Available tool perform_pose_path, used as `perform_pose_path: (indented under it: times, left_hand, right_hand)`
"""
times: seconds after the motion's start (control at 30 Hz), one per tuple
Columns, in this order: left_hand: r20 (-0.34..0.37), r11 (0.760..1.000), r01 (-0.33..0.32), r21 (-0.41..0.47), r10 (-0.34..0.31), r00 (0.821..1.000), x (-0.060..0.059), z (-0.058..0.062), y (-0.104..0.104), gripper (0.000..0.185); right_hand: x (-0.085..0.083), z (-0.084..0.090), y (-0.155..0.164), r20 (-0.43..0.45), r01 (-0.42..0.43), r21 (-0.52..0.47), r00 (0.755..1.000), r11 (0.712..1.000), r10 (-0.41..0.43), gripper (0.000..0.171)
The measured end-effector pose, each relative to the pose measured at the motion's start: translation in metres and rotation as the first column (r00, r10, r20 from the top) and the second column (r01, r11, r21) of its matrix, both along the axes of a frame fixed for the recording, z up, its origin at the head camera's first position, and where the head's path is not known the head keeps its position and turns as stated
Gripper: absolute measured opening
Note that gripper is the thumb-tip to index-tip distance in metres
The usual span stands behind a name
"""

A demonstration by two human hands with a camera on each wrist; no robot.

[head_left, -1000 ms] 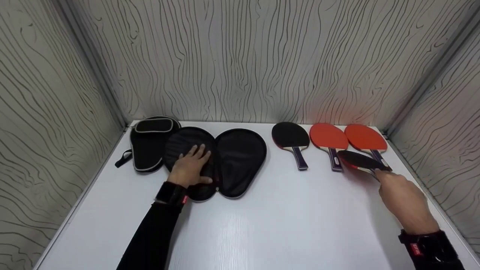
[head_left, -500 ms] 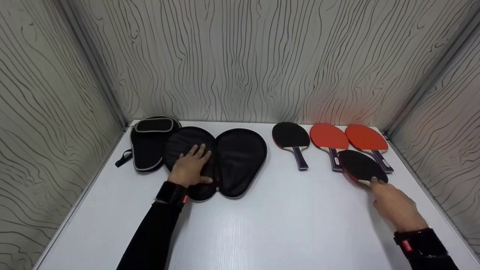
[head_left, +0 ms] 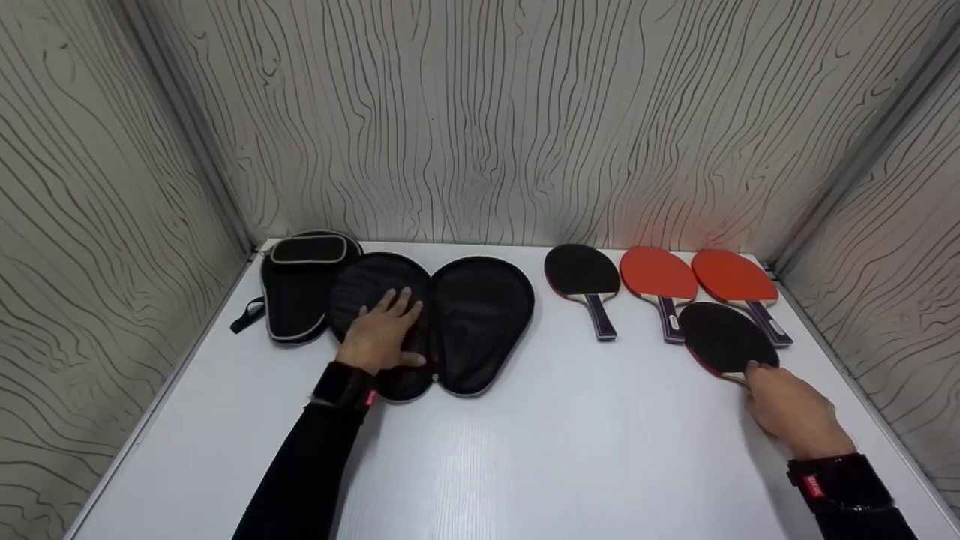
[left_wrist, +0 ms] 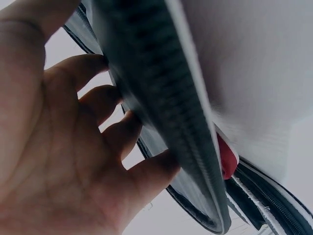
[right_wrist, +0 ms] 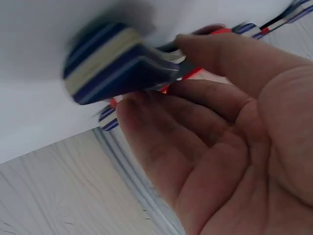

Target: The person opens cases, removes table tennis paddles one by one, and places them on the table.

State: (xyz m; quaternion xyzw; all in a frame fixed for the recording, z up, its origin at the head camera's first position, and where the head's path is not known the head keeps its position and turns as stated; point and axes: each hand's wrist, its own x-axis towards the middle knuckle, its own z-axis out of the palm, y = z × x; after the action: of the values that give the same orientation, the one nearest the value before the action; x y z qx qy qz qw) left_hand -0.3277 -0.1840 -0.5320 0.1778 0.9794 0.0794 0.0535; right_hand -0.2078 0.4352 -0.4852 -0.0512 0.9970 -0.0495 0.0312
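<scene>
White table (head_left: 525, 450) in a grey wavy-walled booth. Head view: my right hand (head_left: 791, 416) grips the handle of the black paddle (head_left: 726, 337), blade pointing away from me; open case (head_left: 450, 322) lies well apart to the left, under my flat left hand (head_left: 381, 334). L wrist: fingers (left_wrist: 105, 98) spread on the case. R wrist: fingers (right_wrist: 205, 103) wrap the paddle handle (right_wrist: 117, 63).

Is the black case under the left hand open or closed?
Open: the case lies unzipped, both halves spread flat, with the left hand on one half.
</scene>
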Motion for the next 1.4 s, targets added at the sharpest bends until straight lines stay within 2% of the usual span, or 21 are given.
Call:
perform_pose_path:
  times: [0.2,0.3,0.43,0.63,0.8,1.03,1.23,1.4]
  left_hand:
    - [0.006,1.0,0.0,0.002,0.0,1.0,0.003,0.007,0.003,0.109]
    - [-0.02,1.0,0.011,-0.013,-0.011,1.0,0.0,0.0,0.001,0.11]
    - [-0.049,1.0,0.017,-0.021,-0.018,0.999,-0.006,-0.012,-0.004,0.112]
    - [-0.059,1.0,0.019,-0.024,-0.02,0.998,-0.01,-0.017,-0.006,0.113]
    - [-0.05,1.0,0.013,-0.014,-0.014,0.999,-0.008,-0.013,-0.005,0.11]
    - [-0.059,0.999,0.026,-0.023,-0.027,0.998,-0.002,-0.004,-0.003,0.104]
    - [-0.064,0.999,0.036,0.002,-0.036,0.997,0.003,0.005,-0.002,0.094]
    - [-0.058,0.997,0.053,-0.052,-0.056,0.997,0.018,0.033,0.005,0.088]
  right_hand:
    - [-0.01,0.01,-0.041,-0.107,-0.029,0.027,0.994,0.999,0.032,0.053]
    - [-0.017,0.014,-0.064,-0.157,-0.059,0.063,0.985,0.996,0.069,0.056]
    - [-0.025,0.019,-0.091,-0.171,-0.075,0.073,0.981,0.994,0.087,0.056]
    - [-0.034,0.023,-0.123,-0.193,-0.112,0.083,0.973,0.99,0.126,0.057]
    - [-0.04,0.025,-0.148,-0.236,-0.159,0.091,0.956,0.983,0.177,0.058]
    - [-0.048,0.021,-0.186,-0.316,-0.24,0.042,0.918,0.97,0.241,0.057]
    - [-0.057,0.013,-0.217,-0.32,-0.284,0.021,0.906,0.958,0.276,0.062]
    - [-0.065,0.004,-0.236,-0.323,-0.341,0.026,0.887,0.94,0.331,0.063]
